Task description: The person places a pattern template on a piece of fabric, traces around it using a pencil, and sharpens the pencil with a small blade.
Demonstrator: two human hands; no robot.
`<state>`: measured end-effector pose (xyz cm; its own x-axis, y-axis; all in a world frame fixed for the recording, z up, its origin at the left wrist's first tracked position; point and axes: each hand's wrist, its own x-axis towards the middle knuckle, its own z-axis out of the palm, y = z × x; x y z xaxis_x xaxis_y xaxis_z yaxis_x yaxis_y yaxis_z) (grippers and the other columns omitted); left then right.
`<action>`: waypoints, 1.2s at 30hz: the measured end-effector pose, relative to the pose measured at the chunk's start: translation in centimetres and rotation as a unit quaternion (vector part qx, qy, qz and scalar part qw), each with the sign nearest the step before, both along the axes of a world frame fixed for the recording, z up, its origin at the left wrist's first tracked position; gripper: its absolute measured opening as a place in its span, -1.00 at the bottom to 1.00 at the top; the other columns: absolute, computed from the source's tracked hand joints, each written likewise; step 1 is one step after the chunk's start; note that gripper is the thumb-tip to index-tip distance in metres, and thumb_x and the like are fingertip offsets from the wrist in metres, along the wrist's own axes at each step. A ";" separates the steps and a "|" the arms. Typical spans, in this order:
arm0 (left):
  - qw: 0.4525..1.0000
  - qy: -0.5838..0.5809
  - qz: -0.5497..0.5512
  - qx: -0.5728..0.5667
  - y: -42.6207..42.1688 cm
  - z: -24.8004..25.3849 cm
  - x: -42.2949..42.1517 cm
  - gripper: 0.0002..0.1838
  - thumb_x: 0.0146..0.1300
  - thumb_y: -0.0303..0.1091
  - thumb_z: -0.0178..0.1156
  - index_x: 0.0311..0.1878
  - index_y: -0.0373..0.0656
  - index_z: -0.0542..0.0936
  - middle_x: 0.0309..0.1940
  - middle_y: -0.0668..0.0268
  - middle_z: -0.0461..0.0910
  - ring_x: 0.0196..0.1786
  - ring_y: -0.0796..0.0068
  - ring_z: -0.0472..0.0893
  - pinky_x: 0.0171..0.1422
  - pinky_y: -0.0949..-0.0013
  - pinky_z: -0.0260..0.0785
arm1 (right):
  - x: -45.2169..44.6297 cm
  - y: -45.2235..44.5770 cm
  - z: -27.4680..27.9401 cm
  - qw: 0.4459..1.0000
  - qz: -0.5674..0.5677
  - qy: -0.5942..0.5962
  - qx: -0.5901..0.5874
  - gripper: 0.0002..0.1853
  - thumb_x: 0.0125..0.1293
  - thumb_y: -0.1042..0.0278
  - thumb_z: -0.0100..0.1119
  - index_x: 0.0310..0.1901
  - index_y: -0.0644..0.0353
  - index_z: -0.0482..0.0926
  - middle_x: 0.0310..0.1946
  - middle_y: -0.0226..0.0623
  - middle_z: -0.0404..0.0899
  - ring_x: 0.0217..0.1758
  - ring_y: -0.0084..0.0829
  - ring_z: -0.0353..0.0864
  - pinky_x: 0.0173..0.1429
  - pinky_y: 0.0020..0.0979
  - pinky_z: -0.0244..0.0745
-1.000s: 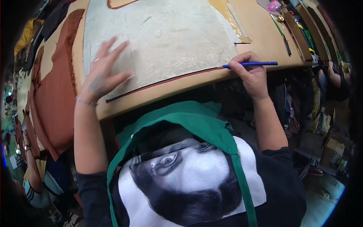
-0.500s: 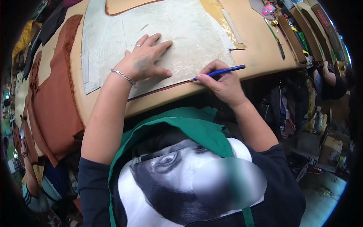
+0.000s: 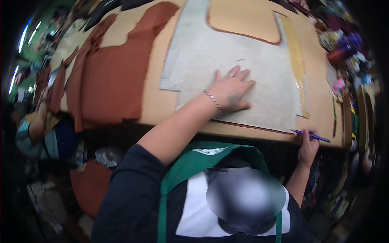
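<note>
My left hand [image 3: 234, 91] lies flat on a large grey-white pattern piece [image 3: 259, 81], its fingers spread. The pattern has a wide cutout at its far side and a strip of yellow tape [image 3: 295, 60] along its right. A thin edge of reddish-brown fabric [image 3: 251, 127] shows beneath the pattern's near edge. At the near right corner, my right hand [image 3: 308, 146] is closed on a blue pencil [image 3: 314, 135]. The pencil slants, its tip at or very close to the pattern's edge; contact cannot be made out.
Reddish-brown fabric [image 3: 113, 85] lies left on the tan table [image 3: 156, 97]. A purple and red bottle [image 3: 344, 48], a green pencil-like stick [image 3: 334, 117] and boxes line the right. Another person's arm [image 3: 38, 121] is at the far left.
My right hand has moved the pencil right along the near edge to the pattern's corner. My left hand stays flat on the pattern. The camera view has shifted.
</note>
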<state>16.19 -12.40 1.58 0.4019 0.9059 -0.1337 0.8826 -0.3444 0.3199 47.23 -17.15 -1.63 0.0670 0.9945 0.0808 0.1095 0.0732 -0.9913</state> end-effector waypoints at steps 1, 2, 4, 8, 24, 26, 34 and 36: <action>1.000 -0.016 0.017 0.021 -0.2 -0.3 -0.4 -0.29 0.01 0.08 0.13 0.21 0.00 0.22 0.27 0.14 0.03 0.35 0.05 -0.06 0.17 -0.35 -0.05 | 0.0 0.5 -0.5 0.999 0.028 0.021 0.005 -0.91 0.23 0.42 0.06 -0.34 0.20 0.37 -0.48 -0.37 0.44 -0.46 -0.63 0.41 -0.32 -0.64 0.28; 0.998 -0.018 0.041 0.039 -0.2 -0.7 -1.1 -0.31 0.04 0.09 0.11 0.21 -0.01 0.23 0.27 0.15 0.04 0.35 0.06 -0.05 0.17 -0.35 -0.05 | -0.2 0.9 -1.0 0.999 0.018 0.034 0.010 -0.90 0.24 0.41 0.05 -0.34 0.20 0.37 -0.48 -0.37 0.45 -0.46 -0.63 0.41 -0.33 -0.65 0.27; 0.993 -0.025 0.080 0.079 -0.1 -1.3 -2.5 -0.34 0.08 0.10 0.06 0.19 -0.04 0.24 0.26 0.15 0.05 0.35 0.07 -0.05 0.18 -0.33 -0.06 | -1.1 1.6 -0.7 0.999 0.007 0.054 0.006 -0.89 0.26 0.37 0.02 -0.34 0.20 0.38 -0.46 -0.40 0.46 -0.45 -0.64 0.41 -0.34 -0.65 0.25; 0.984 -0.023 0.146 0.099 0.7 -2.0 -4.9 -0.35 0.09 0.12 0.03 0.19 -0.02 0.24 0.27 0.16 0.04 0.35 0.08 -0.05 0.19 -0.32 -0.07 | -3.4 3.1 0.0 0.999 0.047 0.028 -0.001 -0.87 0.28 0.33 -0.02 -0.36 0.19 0.39 -0.51 -0.41 0.45 -0.48 -0.68 0.35 -0.37 -0.67 0.20; 0.979 0.007 0.183 0.095 0.9 -2.5 -7.5 -0.38 0.15 0.12 -0.07 0.23 0.04 0.21 0.31 0.24 -0.02 0.38 0.14 -0.13 0.24 -0.29 -0.20 | -8.3 12.2 -1.0 0.999 -0.015 0.036 -0.031 -0.81 0.26 0.23 0.03 -0.39 0.15 0.37 -0.53 -0.42 0.49 -0.49 -0.66 0.45 -0.45 -0.70 0.28; 0.979 0.009 0.182 0.096 0.9 -2.5 -7.6 -0.38 0.15 0.12 -0.07 0.23 0.04 0.21 0.31 0.25 -0.02 0.38 0.15 -0.14 0.24 -0.30 -0.21 | -8.9 13.4 -1.0 0.999 -0.022 0.045 -0.022 -0.81 0.26 0.22 0.03 -0.39 0.15 0.37 -0.54 -0.41 0.49 -0.50 -0.66 0.44 -0.45 -0.70 0.28; 0.978 -0.011 0.181 0.100 0.9 -2.5 -7.9 -0.39 0.15 0.11 -0.07 0.23 0.05 0.21 0.31 0.26 -0.03 0.38 0.17 -0.14 0.22 -0.31 -0.16 | -13.3 18.8 -1.1 0.996 -0.017 0.090 -0.007 -0.80 0.27 0.22 0.01 -0.40 0.15 0.37 -0.56 -0.41 0.46 -0.53 -0.67 0.40 -0.45 -0.68 0.27; 0.977 -0.026 0.186 0.098 0.7 -2.8 -8.1 -0.38 0.14 0.11 -0.05 0.23 0.02 0.21 0.31 0.26 -0.02 0.38 0.19 -0.14 0.21 -0.32 -0.16 | -15.2 19.8 -1.3 0.996 0.026 0.083 -0.004 -0.80 0.28 0.22 0.00 -0.40 0.14 0.38 -0.55 -0.42 0.46 -0.52 -0.67 0.40 -0.45 -0.68 0.28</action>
